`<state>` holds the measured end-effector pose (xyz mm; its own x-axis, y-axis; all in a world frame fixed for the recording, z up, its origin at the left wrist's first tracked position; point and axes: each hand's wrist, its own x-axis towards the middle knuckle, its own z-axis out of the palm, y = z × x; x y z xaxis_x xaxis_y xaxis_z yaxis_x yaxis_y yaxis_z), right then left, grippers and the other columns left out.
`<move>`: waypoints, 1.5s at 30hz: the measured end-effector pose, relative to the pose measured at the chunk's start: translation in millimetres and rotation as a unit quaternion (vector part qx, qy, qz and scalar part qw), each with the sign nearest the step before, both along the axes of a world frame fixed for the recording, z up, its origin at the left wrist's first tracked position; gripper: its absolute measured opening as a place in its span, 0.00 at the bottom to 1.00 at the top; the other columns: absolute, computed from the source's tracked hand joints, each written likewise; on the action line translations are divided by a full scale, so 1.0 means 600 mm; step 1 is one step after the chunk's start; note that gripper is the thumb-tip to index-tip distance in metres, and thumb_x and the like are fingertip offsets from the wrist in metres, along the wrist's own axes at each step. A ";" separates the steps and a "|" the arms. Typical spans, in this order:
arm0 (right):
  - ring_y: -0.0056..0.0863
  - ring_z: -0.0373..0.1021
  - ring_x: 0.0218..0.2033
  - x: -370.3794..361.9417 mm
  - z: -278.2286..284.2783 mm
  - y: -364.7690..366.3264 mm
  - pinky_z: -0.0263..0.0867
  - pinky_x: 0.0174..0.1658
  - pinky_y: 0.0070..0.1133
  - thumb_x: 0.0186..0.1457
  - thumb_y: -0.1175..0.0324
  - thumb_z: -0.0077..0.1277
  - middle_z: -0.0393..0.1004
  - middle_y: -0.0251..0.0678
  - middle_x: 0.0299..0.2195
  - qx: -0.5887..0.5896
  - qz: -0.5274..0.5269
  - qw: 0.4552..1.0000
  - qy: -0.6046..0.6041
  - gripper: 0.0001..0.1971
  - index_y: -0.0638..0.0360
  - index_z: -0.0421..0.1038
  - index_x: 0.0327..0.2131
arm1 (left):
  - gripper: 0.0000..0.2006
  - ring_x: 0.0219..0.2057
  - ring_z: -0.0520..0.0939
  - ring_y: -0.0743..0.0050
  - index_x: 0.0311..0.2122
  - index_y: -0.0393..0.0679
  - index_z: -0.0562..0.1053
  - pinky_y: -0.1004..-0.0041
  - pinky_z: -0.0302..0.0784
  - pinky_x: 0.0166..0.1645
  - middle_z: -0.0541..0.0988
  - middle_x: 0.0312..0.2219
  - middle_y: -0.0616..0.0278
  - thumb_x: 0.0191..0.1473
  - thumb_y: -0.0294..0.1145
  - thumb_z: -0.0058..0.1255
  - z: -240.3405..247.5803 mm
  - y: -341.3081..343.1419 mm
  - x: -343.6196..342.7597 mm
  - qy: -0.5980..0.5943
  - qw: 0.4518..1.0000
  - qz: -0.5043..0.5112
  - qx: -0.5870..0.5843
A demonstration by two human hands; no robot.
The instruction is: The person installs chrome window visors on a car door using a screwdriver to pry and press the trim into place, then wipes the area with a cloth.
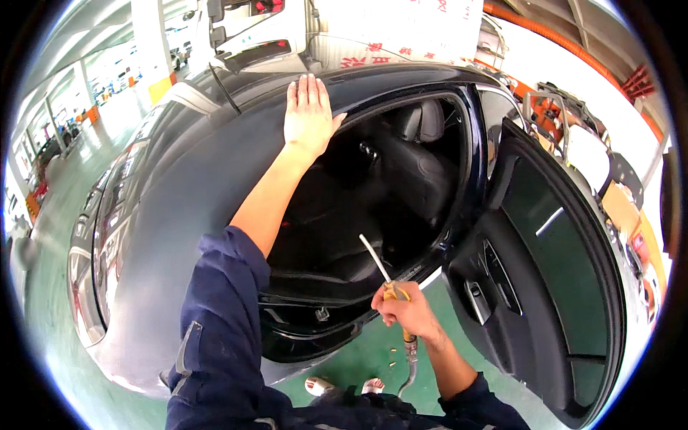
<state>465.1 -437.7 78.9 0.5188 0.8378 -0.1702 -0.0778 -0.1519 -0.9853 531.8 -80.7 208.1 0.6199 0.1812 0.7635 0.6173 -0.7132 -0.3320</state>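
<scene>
My left hand (pixel 309 118) lies flat on the roof edge of a dark car (pixel 208 158), just above the rear door opening, fingers stretched forward. In my right hand (pixel 407 309) is a yellow air blow gun (pixel 393 292), my fingers wrapped round its grip. Its long pale nozzle (pixel 373 252) points up and forward into the dark cabin, over the door sill. From the bottom of the gun an air hose (pixel 411 362) hangs toward the floor. Inside the opening, a black seat (pixel 416 165) shows; much of the cabin is too dark to make out.
The car's door (pixel 530 272) stands wide to my right, its glass and inner handle facing me. Beyond the car are a white vehicle (pixel 251 36) and a rack with loose parts (pixel 566 122). A pillar (pixel 152 43) rises at the far left. Below is the green floor (pixel 358 365).
</scene>
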 end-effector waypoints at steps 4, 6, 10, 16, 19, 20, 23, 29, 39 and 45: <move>0.17 0.65 0.18 0.015 0.007 0.024 0.62 0.23 0.19 0.52 0.76 0.51 0.69 0.29 0.18 0.043 -0.034 0.998 0.020 0.04 0.66 0.75 0.30 | 0.37 0.71 0.61 0.52 0.67 0.30 0.61 0.50 0.50 0.74 0.63 0.68 0.44 0.67 0.54 0.44 -0.017 0.008 -0.045 0.004 0.997 -0.063 0.033; 0.16 0.64 0.19 0.023 0.022 0.025 0.63 0.24 0.19 0.51 0.76 0.51 0.69 0.29 0.18 0.041 -0.045 0.998 0.003 0.05 0.66 0.75 0.30 | 0.36 0.71 0.61 0.51 0.67 0.30 0.60 0.50 0.52 0.73 0.62 0.68 0.44 0.66 0.51 0.47 -0.036 0.011 -0.099 -0.008 0.996 -0.090 0.026; 0.17 0.64 0.18 0.041 0.039 0.037 0.63 0.24 0.19 0.50 0.76 0.51 0.69 0.29 0.18 0.044 -0.076 0.996 -0.024 0.05 0.67 0.74 0.30 | 0.37 0.71 0.60 0.49 0.68 0.29 0.59 0.49 0.53 0.73 0.61 0.69 0.41 0.66 0.50 0.48 -0.035 0.011 -0.101 -0.007 0.997 -0.072 0.015; 0.20 0.66 0.19 0.079 0.056 0.048 0.62 0.25 0.19 0.48 0.76 0.52 0.69 0.31 0.17 0.053 -0.066 0.996 -0.009 0.05 0.69 0.74 0.29 | 0.39 0.71 0.60 0.46 0.66 0.26 0.61 0.50 0.51 0.74 0.63 0.67 0.39 0.66 0.56 0.45 -0.009 0.007 0.000 0.002 0.999 -0.045 0.025; 0.20 0.66 0.19 0.105 0.050 0.066 0.63 0.25 0.20 0.49 0.77 0.52 0.68 0.31 0.17 0.076 -0.055 0.996 0.008 0.05 0.69 0.74 0.29 | 0.41 0.71 0.61 0.45 0.66 0.27 0.61 0.48 0.51 0.74 0.64 0.67 0.38 0.66 0.59 0.43 0.012 0.002 0.045 0.008 0.999 -0.031 0.020; 0.18 0.65 0.19 0.115 0.045 0.068 0.64 0.24 0.20 0.51 0.75 0.51 0.69 0.30 0.18 0.060 -0.048 0.997 0.002 0.05 0.67 0.75 0.29 | 0.42 0.71 0.60 0.45 0.66 0.27 0.61 0.48 0.51 0.73 0.63 0.67 0.38 0.66 0.61 0.42 0.014 -0.003 0.062 0.004 1.000 -0.022 0.009; 0.18 0.65 0.19 0.134 0.034 0.080 0.65 0.24 0.20 0.51 0.75 0.51 0.70 0.30 0.19 0.066 -0.041 0.997 0.005 0.05 0.67 0.75 0.29 | 0.43 0.71 0.61 0.47 0.67 0.28 0.60 0.47 0.52 0.73 0.64 0.67 0.40 0.65 0.63 0.41 0.019 -0.016 0.102 0.015 1.000 0.000 -0.009; 0.18 0.67 0.21 0.156 0.027 0.093 0.66 0.25 0.20 0.51 0.75 0.50 0.70 0.30 0.20 0.063 -0.004 0.998 0.019 0.05 0.67 0.75 0.29 | 0.40 0.71 0.62 0.51 0.66 0.31 0.63 0.48 0.53 0.73 0.65 0.67 0.43 0.64 0.60 0.47 0.014 -0.015 0.063 0.013 0.999 -0.003 0.031; 0.21 0.72 0.23 0.178 -0.008 0.042 0.68 0.29 0.20 0.52 0.76 0.52 0.76 0.36 0.23 0.076 -0.004 0.997 0.020 0.05 0.68 0.75 0.31 | 0.40 0.73 0.57 0.53 0.68 0.32 0.60 0.48 0.46 0.75 0.60 0.70 0.46 0.63 0.55 0.50 -0.022 -0.021 -0.018 0.024 0.998 0.060 0.014; 0.25 0.75 0.29 0.169 -0.043 0.053 0.71 0.36 0.21 0.54 0.77 0.56 0.77 0.36 0.25 0.123 -0.071 0.990 0.008 0.05 0.67 0.78 0.34 | 0.39 0.75 0.51 0.50 0.70 0.29 0.54 0.42 0.36 0.75 0.56 0.72 0.44 0.68 0.55 0.36 0.036 -0.054 0.118 0.042 0.997 0.047 -0.053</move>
